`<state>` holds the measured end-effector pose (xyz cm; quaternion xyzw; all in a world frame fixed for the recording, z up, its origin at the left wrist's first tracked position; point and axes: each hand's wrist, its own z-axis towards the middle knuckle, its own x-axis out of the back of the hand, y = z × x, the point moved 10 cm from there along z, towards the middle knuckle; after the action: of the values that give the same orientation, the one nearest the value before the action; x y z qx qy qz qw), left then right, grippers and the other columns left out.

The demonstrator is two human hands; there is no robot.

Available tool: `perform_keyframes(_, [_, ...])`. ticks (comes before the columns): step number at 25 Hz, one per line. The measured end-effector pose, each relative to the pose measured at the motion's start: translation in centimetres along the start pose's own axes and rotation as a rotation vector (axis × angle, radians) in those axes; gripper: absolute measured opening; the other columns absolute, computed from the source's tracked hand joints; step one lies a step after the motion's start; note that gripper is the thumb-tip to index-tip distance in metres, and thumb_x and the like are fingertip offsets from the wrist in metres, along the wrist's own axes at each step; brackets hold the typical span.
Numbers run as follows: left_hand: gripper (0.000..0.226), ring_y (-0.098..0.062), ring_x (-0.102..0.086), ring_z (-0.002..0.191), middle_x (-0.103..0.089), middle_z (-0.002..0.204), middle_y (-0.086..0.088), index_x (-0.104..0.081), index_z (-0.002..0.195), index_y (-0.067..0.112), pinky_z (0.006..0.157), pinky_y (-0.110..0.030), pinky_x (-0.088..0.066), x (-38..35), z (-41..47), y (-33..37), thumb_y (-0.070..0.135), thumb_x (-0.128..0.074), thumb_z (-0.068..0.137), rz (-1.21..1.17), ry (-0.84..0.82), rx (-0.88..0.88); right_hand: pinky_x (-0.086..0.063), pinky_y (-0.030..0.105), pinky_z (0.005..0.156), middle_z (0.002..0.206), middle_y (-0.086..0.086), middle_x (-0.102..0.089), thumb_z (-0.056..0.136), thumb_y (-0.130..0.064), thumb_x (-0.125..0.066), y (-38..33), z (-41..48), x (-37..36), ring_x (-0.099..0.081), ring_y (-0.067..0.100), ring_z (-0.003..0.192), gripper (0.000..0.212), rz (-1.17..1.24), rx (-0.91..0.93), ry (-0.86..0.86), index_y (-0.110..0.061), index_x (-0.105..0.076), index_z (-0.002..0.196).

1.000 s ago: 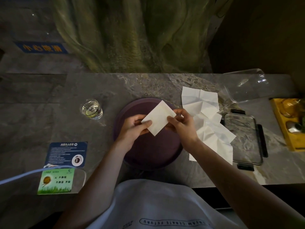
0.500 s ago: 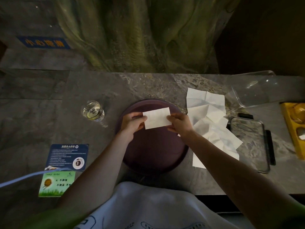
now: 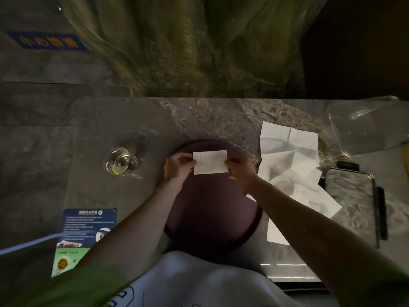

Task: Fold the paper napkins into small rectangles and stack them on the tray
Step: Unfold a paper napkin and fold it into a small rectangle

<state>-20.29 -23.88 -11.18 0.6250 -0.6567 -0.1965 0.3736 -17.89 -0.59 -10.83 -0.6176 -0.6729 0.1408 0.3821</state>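
A white napkin folded into a small rectangle [image 3: 210, 162] lies level over the far part of the round dark purple tray [image 3: 212, 220]. My left hand [image 3: 178, 166] pinches its left edge and my right hand [image 3: 240, 168] pinches its right edge. Whether the napkin rests on the tray or hangs just above it, I cannot tell. To the right of the tray lies a loose pile of unfolded white napkins [image 3: 292, 165], creased and overlapping on the stone table.
A glass of water [image 3: 119, 163] stands left of the tray. Printed cards [image 3: 86, 231] lie at the front left. A metal tray with black handles [image 3: 352, 202] sits right of the napkins, a clear plastic lid [image 3: 367, 125] behind it, something yellow [image 3: 406, 158] at the right edge.
The napkin went from a tilted square held above the tray to a level, narrower rectangle. Both hands moved away from me to the tray's far part.
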Motion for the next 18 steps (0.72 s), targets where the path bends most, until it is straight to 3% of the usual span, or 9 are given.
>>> perform_keyframes(5, [0.020, -0.019, -0.071, 0.082, -0.074, 0.083, -0.004, -0.068, 0.075, 0.027, 0.081, -0.043, -0.059, -0.1, 2.6, -0.8, 0.010, -0.078, 0.071, 0.143, 0.035, -0.026, -0.045, 0.022, 0.058, 0.068, -0.003, -0.062, 0.086, -0.013, -0.063, 0.3, 3.0, -1.1, -0.058, 0.012, 0.065, 0.010, -0.189, 0.048, 0.004, -0.012, -0.073, 0.090])
perform_keyframes(12, [0.018, -0.022, -0.071, 0.072, -0.074, 0.080, -0.009, -0.072, 0.088, 0.011, 0.078, -0.039, -0.058, -0.2, 4.0, 0.1, 0.010, -0.078, 0.071, 0.243, 0.098, -0.085, -0.051, 0.032, 0.083, 0.088, 0.005, -0.071, 0.083, -0.013, -0.067, 0.8, 4.9, -1.2, -0.065, 0.020, 0.086, 0.007, -0.255, 0.090, 0.078, -0.012, -0.072, 0.088])
perform_keyframes(18, [0.014, -0.019, -0.069, 0.071, -0.072, 0.078, -0.006, -0.071, 0.085, 0.012, 0.078, -0.038, -0.058, -0.8, 3.9, -0.2, 0.008, -0.076, 0.072, 0.265, 0.087, -0.088, -0.048, 0.030, 0.083, 0.092, 0.007, -0.072, 0.085, -0.016, -0.066, 1.2, 5.0, -0.8, -0.064, 0.019, 0.087, 0.004, -0.266, 0.083, 0.115, -0.016, -0.070, 0.086])
